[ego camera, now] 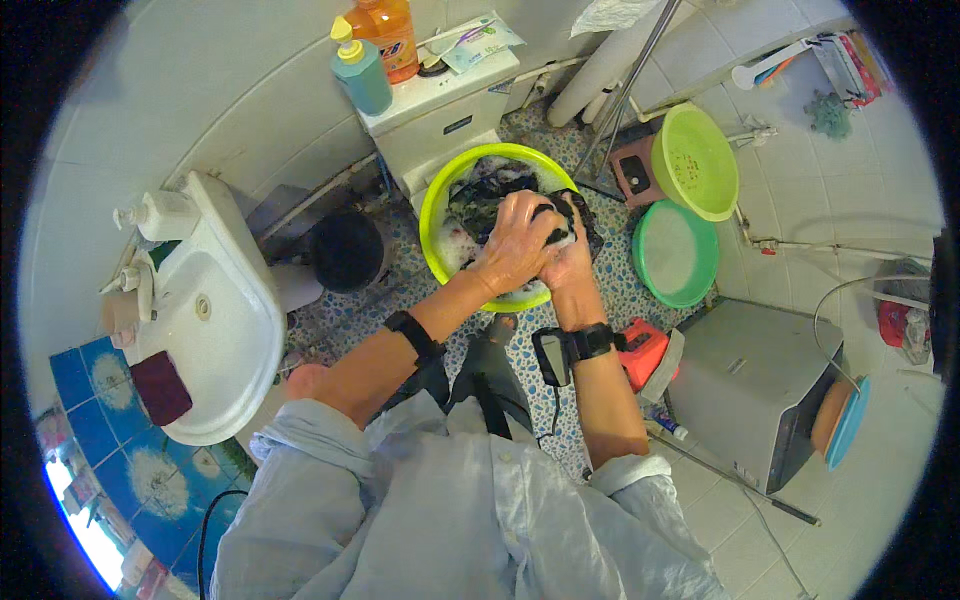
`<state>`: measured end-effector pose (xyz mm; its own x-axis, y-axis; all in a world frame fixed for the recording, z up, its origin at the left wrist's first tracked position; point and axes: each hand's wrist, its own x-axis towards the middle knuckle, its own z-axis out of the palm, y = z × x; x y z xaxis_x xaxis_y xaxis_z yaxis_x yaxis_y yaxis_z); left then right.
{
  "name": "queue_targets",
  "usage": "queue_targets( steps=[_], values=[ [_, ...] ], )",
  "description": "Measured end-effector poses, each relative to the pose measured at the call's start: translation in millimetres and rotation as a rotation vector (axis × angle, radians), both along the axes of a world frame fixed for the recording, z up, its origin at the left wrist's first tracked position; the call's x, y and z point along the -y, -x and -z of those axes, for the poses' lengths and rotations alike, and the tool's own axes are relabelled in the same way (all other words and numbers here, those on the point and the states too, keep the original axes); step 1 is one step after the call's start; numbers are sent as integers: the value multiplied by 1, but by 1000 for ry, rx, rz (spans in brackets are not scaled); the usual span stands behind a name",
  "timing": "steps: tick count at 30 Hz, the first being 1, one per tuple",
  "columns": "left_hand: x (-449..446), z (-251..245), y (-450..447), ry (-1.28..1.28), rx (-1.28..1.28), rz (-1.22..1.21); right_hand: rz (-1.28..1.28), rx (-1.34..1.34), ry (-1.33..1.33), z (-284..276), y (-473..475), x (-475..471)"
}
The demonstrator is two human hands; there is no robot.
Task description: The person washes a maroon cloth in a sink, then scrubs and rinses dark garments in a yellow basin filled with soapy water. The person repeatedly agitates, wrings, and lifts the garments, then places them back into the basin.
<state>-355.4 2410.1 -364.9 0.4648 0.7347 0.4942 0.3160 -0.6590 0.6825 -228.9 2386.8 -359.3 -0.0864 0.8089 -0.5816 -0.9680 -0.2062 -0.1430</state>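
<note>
Both my hands are together over a yellow-green plastic basin holding dark wet cloth and white suds. My left hand is curled over a bunched part of the dark cloth, its fingers bent around it. Pressed close beside it, my right hand grips the same bunch from the right, with foam between the hands. Part of the cloth hangs at the basin's right rim. The fingertips are partly hidden in the folds. A strap with a small device sits on my right wrist.
A white toilet tank behind the basin carries a blue-green pump bottle and an orange bottle. At left are a white washbasin and a black bucket. Right stand green basins and a grey appliance.
</note>
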Motion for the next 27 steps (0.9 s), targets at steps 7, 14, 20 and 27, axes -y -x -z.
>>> queue_targets(
  steps=[7, 14, 20, 27],
  values=[
    [-15, -4, -16, 62, -91, -102, 20, 361, -93, 36, 5, -12],
    [-42, -15, -14, 687, -299, -153, -211, 730, 284, 0, 16, -21],
    [-88, -61, -12, 1433, 510, -203, -267, 813, -149, -1, -32, -3],
    [-67, -172, -28, 1572, 830, 239, -164, 1984, -101, 95, -5, 81]
  ],
)
